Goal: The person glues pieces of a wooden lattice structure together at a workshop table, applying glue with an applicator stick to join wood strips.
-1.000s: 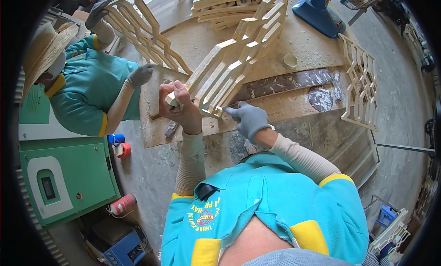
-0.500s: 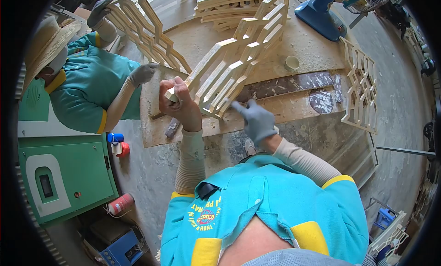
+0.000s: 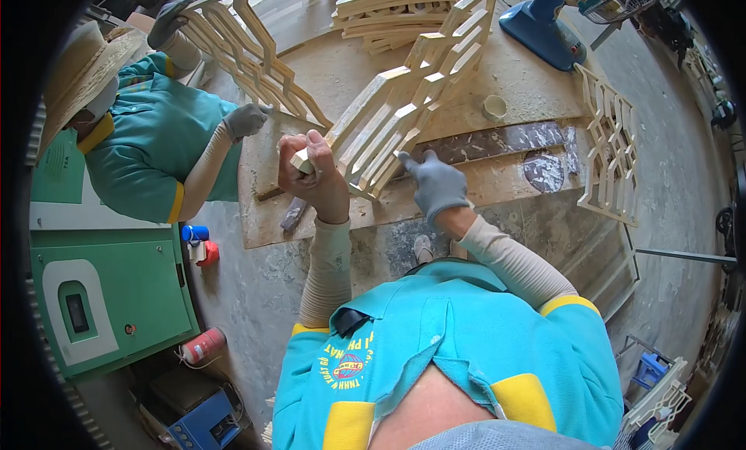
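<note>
A wooden lattice panel [image 3: 412,100] stands tilted over the worktable [image 3: 311,65]. My bare left hand [image 3: 317,176] is wrapped round the panel's near left end. My right hand [image 3: 437,187], in a grey glove, is at the panel's lower right edge with its index finger stretched out to the wood and the other fingers loosely bent. Dark, paint-spotted boards [image 3: 497,143] lie on the table beyond that hand. A small round cup [image 3: 494,106] stands further back.
At the left a co-worker [image 3: 155,139] in a straw hat holds another lattice panel [image 3: 249,54]. Stacked wooden pieces [image 3: 388,15] lie at the back. A blue tool [image 3: 544,30] and a lattice panel [image 3: 608,147] are at the right. A green cabinet [image 3: 116,294] stands lower left.
My left hand and the near end of the panel have shifted slightly right. My right hand has moved up a little along the panel's edge.
</note>
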`<state>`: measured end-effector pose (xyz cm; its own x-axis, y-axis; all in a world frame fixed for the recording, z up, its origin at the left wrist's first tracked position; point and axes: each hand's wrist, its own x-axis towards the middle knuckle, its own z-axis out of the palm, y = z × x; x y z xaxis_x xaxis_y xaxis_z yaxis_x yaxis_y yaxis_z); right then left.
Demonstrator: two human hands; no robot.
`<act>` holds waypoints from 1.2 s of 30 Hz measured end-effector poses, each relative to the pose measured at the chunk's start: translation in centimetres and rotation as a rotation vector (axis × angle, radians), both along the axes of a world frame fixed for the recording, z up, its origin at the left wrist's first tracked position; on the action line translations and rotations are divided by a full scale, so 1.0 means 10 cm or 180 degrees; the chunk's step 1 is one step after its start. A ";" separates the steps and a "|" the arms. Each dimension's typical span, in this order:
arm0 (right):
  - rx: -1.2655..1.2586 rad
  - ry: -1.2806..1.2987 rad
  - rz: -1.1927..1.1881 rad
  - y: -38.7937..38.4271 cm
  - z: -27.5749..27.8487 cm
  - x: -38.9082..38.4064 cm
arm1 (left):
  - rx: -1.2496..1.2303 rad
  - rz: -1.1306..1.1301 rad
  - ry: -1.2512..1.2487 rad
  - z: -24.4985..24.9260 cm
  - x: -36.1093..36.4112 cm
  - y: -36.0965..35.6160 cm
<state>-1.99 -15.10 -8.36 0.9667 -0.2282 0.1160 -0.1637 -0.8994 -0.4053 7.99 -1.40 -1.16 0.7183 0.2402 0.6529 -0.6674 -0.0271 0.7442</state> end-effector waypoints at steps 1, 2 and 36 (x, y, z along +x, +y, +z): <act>0.0002 0.0064 0.0065 0.06 -0.04 -0.01 | -0.0025 0.0008 -0.0036 0.00 0.00 -0.01; -0.0022 0.0189 0.0194 0.13 -0.04 -0.05 | -0.0007 0.0019 -0.0043 0.02 0.01 -0.02; 0.1565 0.0652 0.0490 -0.37 -0.09 -0.09 | -0.0030 0.0119 0.0062 0.05 -0.03 -0.04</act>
